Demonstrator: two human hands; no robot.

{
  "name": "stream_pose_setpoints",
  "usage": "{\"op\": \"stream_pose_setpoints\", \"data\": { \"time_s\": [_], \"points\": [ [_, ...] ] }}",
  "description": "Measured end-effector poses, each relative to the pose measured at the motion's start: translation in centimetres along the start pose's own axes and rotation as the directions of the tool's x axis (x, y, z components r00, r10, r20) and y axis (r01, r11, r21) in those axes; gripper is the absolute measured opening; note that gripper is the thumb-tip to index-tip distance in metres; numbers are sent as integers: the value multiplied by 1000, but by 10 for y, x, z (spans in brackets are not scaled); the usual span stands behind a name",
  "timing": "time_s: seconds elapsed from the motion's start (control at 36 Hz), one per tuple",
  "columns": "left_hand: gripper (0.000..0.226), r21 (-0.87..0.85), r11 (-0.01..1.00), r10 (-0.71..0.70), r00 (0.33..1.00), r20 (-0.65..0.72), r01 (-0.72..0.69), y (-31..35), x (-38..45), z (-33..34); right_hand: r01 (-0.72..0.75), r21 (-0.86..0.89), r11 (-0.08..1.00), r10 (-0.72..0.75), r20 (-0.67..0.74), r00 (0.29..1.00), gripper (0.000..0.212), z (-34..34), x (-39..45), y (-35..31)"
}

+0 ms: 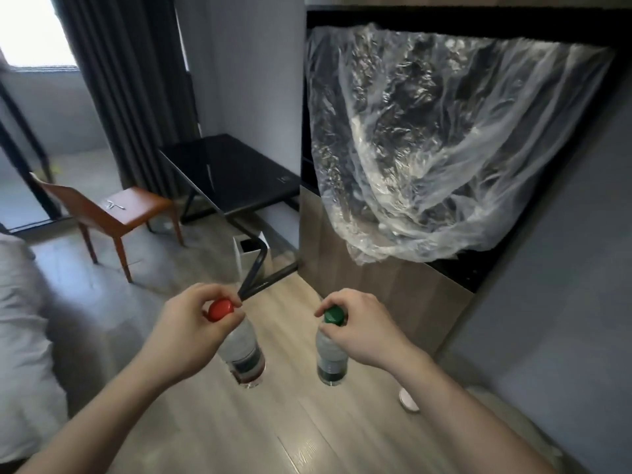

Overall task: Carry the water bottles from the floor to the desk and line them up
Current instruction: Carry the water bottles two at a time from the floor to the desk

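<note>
Two clear water bottles hang over the wooden floor, one in each hand. My left hand (186,331) grips the neck of the red-capped bottle (243,350) just under its cap. The green-capped bottle (330,357) is held the same way at the neck by my right hand (367,331). Both bottles are upright, side by side and apart. The black glass desk (236,171) stands farther back against the grey wall, its top bare.
A brown chair (126,213) with small keys on its seat stands left of the desk. A white bin (249,253) sits under the desk's near corner. A plastic-covered screen (444,148) fills the right. Bedding (20,336) lies at the left edge. A slipper (408,400) lies on the floor.
</note>
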State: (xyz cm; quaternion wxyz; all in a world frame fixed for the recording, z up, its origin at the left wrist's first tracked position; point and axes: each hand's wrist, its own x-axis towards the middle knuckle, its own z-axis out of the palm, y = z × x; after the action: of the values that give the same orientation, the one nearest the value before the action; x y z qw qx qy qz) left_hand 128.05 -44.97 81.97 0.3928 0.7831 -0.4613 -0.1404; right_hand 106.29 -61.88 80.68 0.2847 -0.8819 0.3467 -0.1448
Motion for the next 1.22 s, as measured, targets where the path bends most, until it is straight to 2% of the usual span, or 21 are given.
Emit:
{"op": "stream_pose_setpoints", "data": {
  "time_s": [0.19,0.5,0.64,0.86,1.0,1.22],
  "points": [
    [13,59,998,2,1000,-31,0,-77,89,-67,97,67,993,-95,-29,995,13,43,129,-54],
    [12,66,998,20,1000,8,-20,-180,240,-165,42,110,993,-31,-100,994,15,116,280,-130],
    [11,74,997,21,999,44,-25,-209,313,-186,-17,131,991,25,-60,998,14,127,350,-141],
    [9,15,1000,-24,998,55,23,-265,444,-201,-20,123,992,28,-60,998,11,154,488,-142],
    [13,-7,999,-53,998,34,53,-298,527,-211,-38,146,988,44,-33,999,14,174,584,-132],
    [16,-29,993,-114,991,-72,112,-355,645,-249,43,120,992,-45,12,999,13,198,751,-155]
  ]
}}
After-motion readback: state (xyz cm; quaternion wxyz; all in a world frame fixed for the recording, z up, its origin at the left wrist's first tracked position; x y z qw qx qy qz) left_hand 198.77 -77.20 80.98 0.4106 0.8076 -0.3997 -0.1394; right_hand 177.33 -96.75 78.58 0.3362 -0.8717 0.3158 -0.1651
